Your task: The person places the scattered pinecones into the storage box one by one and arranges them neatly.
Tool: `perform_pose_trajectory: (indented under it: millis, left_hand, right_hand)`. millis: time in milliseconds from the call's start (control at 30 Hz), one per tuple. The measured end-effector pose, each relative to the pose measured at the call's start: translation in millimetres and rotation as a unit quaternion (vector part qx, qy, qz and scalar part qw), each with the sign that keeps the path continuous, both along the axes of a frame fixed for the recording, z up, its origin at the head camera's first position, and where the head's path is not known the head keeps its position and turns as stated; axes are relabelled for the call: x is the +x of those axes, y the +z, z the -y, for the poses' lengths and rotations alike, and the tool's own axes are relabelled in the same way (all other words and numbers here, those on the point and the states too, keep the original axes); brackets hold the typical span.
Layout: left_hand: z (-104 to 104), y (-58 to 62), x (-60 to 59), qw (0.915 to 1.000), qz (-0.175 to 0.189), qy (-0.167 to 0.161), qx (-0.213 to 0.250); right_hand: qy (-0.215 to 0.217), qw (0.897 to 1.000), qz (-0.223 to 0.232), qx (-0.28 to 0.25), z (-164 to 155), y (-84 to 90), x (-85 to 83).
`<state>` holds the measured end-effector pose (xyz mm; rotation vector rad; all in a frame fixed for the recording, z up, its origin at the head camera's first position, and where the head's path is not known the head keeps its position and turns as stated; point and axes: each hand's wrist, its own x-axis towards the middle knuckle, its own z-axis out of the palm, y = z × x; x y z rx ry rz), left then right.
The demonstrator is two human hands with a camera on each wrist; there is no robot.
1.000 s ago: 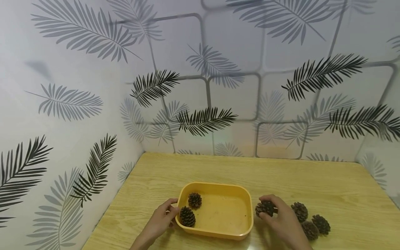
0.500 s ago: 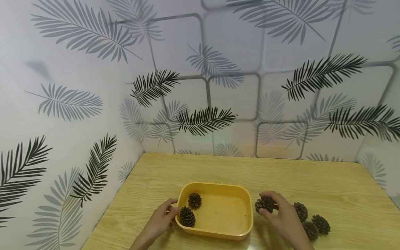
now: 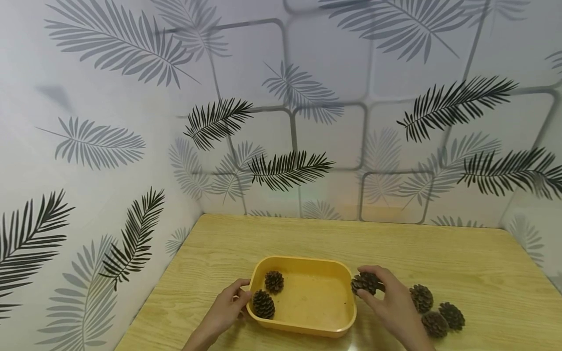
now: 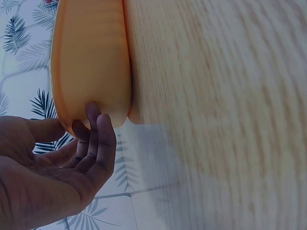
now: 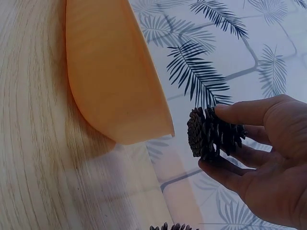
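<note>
In the head view, your right hand pinches a pine cone between thumb and fingers at the right rim of the tub. Come in low and the scales could catch that rim, jarring the cone loose. Your left hand grips the tub's left end; slacken it and such a knock might slide the tub towards the worktop's left edge. Two cones lie inside, by that end. Dropped short, the held one could roll among the three loose cones, on the side towards the worktop's right edge. The cone overlaps the rim here, so its height is hard to judge, and the worktop's near edge is cut off.

In the left wrist view, your fingers curl against the tub's outer wall with the thumb at its rim. Lift with them and the tub would probably tilt. Its inside is hidden, its far end cut off.

In the right wrist view, a gap separates the held cone from the tub. Only your fingertips bear on its uneven scales, so it may twist free. The sliver of another cone below is too little to identify.
</note>
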<state>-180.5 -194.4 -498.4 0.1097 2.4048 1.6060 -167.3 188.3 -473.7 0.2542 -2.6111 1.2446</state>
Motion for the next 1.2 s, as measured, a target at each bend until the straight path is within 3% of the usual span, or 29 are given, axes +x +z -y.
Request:
perform_pose_trajectory:
  millis: [1000,1200]
  left_hand:
    - [4,-4.5,-2.2,0.9998,-0.012,-0.011,-0.005]
    - [3,-1.5,-0.9,0.9998,-0.011,-0.014,-0.003]
  right_hand:
    - [0.051,0.998,0.024,-0.037,28,9.7,-2.3]
    - [0.064,0.995,0.045,-0.058,31,14.4,-3.1]
